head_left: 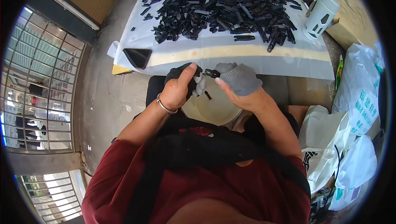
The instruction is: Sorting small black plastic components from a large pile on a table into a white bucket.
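My right hand [241,80], in a grey dotted glove with the thumb bare, pinches a small black plastic part [212,73]. Facing it, my left hand [181,84] is closed in a black and grey glove, thumb bare. A dark bit shows at its fingertips, too small to name. Both hands are over a pale round bucket [214,112] between my legs. Just below the left fingers, a small black piece [208,95] shows against the bucket; whether it lies inside or hangs in the air, I cannot tell.
A heap of black plastic parts [222,11] covers the far part of the white-covered table [165,61]. A black tray [138,58] sits at its left edge, a white bottle [321,16] at its right. Plastic bags [359,88] and a cloth bag [324,141] stand right of me.
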Available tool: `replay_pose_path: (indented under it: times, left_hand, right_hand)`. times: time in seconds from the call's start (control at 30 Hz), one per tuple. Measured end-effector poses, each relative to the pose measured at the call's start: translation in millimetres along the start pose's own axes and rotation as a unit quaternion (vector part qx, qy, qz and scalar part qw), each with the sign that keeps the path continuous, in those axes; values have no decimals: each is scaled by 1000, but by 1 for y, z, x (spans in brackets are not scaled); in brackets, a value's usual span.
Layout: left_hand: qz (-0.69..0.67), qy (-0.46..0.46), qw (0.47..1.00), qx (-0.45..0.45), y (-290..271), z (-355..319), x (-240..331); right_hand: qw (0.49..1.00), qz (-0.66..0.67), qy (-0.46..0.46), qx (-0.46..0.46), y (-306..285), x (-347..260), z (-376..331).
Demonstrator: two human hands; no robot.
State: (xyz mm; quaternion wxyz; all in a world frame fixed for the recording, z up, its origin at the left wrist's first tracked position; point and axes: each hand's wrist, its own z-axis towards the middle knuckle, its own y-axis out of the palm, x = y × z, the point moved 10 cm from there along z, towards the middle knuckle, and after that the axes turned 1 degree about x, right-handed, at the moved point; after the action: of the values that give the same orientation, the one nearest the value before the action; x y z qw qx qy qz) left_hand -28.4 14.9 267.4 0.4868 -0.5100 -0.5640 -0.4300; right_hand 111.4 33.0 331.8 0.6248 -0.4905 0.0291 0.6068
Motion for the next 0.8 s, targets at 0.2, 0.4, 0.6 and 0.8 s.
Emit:
replay_pose_path:
  times: [0.2, 0.4, 0.6, 0.8]
  left_hand:
    - [113, 66, 991, 9, 1, 2, 22]
    - [197, 149, 969, -23, 11, 4, 37]
    - [341, 218, 914, -42, 31, 6, 40]
    - [514, 181, 832, -105, 11, 32, 35]
  right_hand:
    - [999, -48, -12, -15, 7, 3, 3]
    - [978, -203, -2, -55, 16, -1, 3]
    - [971, -210, -23, -107, 40, 4, 1]
    - [988, -109, 52, -99, 29, 33, 14]
